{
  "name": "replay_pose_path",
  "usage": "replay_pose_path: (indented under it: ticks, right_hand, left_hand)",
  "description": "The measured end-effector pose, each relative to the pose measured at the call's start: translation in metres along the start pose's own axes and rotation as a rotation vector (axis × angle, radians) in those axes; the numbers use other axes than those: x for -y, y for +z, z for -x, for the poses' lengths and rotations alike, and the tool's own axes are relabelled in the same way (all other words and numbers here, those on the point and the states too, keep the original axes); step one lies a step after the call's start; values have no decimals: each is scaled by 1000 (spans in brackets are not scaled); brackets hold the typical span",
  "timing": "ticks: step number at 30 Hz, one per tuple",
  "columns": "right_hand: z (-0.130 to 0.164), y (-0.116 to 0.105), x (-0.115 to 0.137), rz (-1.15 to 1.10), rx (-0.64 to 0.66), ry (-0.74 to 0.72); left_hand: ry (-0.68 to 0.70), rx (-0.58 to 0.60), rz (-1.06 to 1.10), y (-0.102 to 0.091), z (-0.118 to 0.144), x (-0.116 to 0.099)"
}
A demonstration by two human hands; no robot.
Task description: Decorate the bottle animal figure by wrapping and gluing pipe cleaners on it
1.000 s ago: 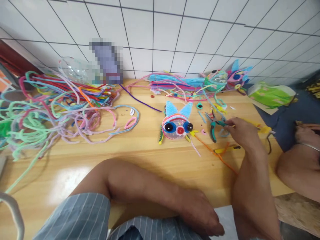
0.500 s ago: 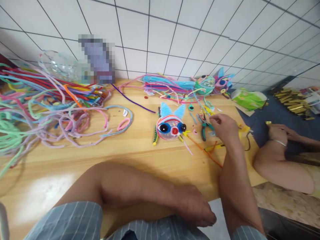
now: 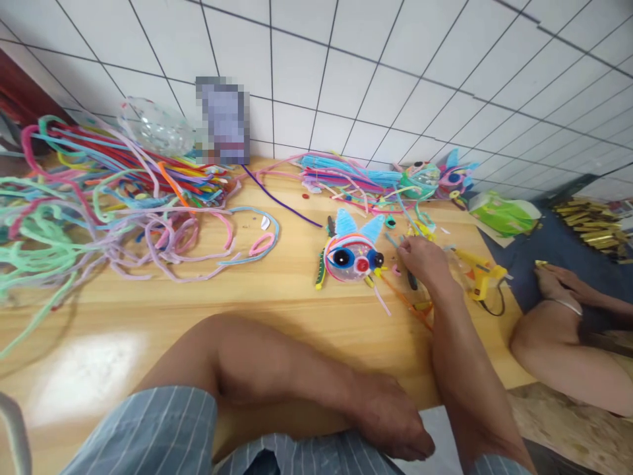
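My right hand (image 3: pixel 421 258) is closed around the dark-handled pliers (image 3: pixel 412 282), just right of a pipe-cleaner animal face (image 3: pixel 352 256) with blue ears, big dark eyes and a red nose. An orange pipe cleaner (image 3: pixel 403 298) lies on the wooden table (image 3: pixel 277 297) under my wrist. My left forearm lies folded across the table's front edge. At the end of it my left hand (image 3: pixel 395 425) rests palm down and holds nothing.
A big tangle of coloured pipe cleaners (image 3: pixel 99 191) fills the left side. A blue bundle (image 3: pixel 341 173) and finished figures (image 3: pixel 438 178) sit at the back wall. A yellow glue gun (image 3: pixel 477 274) and a green packet (image 3: pixel 504 214) lie right. Another person's arm (image 3: pixel 558 330) rests at the right.
My right hand has moved left from the pliers' old spot toward the animal face, with the pliers in it. The glue gun is now uncovered. My left arm has stayed put.
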State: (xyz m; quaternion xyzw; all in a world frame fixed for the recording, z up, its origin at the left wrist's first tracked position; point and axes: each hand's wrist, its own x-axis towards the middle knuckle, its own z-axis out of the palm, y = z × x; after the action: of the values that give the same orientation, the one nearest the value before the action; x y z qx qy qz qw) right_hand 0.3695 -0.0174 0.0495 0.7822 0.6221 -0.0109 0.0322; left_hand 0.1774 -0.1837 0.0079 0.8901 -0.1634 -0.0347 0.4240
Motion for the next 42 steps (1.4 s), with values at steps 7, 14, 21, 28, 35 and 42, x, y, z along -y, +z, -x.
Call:
replay_pose_path:
  ticks: [7,14,21,28,35,42]
  right_hand:
    - [0,-6,-19,-116,-88,20]
    - [4,-2,-35,-325,-118,-82]
    - [5,5,-29,-91,-90,-29]
    - [2,16,-14,17,-79,33]
    - [3,8,-9,-32,-81,62]
    - [31,-37,-29,-712,-118,-25]
  left_hand:
    - [-39,-10,57,2,-1,0]
    - [-17,-44,39,6,2,1]
    - [-30,-30,119,5,-7,5]
    - [30,-72,111,7,-1,5]
    - [46,-87,86,6,-2,6]
    - [-20,-181,161,6,3,3]
